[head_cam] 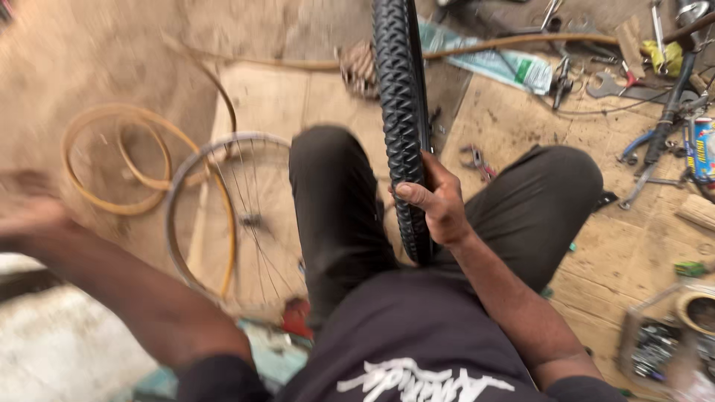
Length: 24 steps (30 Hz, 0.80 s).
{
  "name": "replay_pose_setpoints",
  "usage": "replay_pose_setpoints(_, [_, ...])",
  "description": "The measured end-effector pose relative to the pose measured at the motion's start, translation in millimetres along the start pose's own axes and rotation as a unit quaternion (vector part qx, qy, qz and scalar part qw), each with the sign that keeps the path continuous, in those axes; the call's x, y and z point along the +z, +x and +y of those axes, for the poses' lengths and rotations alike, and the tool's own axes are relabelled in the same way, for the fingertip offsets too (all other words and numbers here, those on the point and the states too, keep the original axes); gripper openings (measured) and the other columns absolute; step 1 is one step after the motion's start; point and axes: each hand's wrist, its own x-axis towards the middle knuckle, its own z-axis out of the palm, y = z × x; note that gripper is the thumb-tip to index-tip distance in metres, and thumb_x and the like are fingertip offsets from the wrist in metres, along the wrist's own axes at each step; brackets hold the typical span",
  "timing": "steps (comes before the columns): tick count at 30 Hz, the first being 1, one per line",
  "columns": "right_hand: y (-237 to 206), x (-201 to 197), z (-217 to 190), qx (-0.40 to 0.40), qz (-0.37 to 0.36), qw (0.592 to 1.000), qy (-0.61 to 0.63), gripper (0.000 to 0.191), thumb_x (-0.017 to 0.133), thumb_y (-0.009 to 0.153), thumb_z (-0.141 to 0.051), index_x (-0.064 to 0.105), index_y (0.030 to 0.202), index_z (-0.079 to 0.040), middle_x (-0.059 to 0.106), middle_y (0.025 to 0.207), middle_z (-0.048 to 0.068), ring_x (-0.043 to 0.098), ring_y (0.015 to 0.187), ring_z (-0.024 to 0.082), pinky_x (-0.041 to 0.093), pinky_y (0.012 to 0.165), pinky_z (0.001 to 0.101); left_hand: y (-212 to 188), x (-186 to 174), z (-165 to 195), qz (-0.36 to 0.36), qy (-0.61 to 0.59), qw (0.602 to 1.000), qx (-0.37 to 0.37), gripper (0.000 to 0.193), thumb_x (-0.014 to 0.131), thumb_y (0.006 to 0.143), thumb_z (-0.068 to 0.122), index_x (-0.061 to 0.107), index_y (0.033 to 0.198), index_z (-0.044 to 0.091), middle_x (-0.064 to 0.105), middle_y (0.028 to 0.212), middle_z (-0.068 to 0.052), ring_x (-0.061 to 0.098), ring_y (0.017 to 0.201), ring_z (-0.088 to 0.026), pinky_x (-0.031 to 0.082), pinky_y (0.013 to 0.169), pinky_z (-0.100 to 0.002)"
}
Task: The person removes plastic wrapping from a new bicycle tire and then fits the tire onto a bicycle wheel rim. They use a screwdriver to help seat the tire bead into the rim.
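Fingers (417, 195) of the right hand (439, 201) clamp the upright tyre (402, 112) between the knees; left hand (30, 212) is blurred, can't tell. One-handed grip, so it could topple onto the rim (223, 216).

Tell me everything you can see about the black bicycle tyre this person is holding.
The black tyre looks like rubber with a chevron knob tread. It stands upright on edge between the person's knees, running from the top of the picture down toward the lap. The right hand grips its right side, thumb lying across the tread. Only part of the hoop shows. The blurred left hand is far from it.
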Motion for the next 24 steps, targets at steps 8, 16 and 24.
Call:
replay_pose_setpoints(8, [38.3,-17.4,-46.9,-0.195,0.022,0.933,-0.303,0.047,0.068,0.104,-0.032,0.060,0.138,0.000,0.065,0.125,0.014,0.062,0.115,0.027,0.056,0.100,0.0420,-333.1,91.6,58.8,-0.606,-0.116,0.775,0.139,0.072,0.074,0.100,0.024,0.037,0.156,-0.002,0.061,0.126,-0.018,0.063,0.112,-0.030,0.056,0.098,-0.041])
replay_pose_setpoints(16, [-107.5,-154.6,-64.3,-0.238,0.287,0.924,-0.086,0.022,0.061,0.107,-0.023,0.067,0.122,-0.008,0.073,0.106,0.009,0.072,0.095,0.018,0.063,0.091,0.0332,-383.8,156.7,156.5,-0.666,-0.127,0.729,-0.089,0.076,0.078,0.092,0.011,0.038,0.153,-0.008,0.063,0.101,-0.014,0.070,0.073,-0.024,0.064,0.069,-0.038])
replay_pose_setpoints(24, [-231.8,-275.9,128.5,0.203,0.570,0.727,-0.323,0.014,0.066,0.098,-0.017,0.071,0.109,-0.010,0.075,0.107,0.009,0.073,0.097,0.020,0.059,0.083,0.0349,-386.2,165.4,164.0,-0.652,-0.092,0.752,-0.025,0.061,0.075,0.090,0.015,0.046,0.139,-0.008,0.061,0.091,-0.012,0.068,0.064,-0.022,0.065,0.060,-0.035])
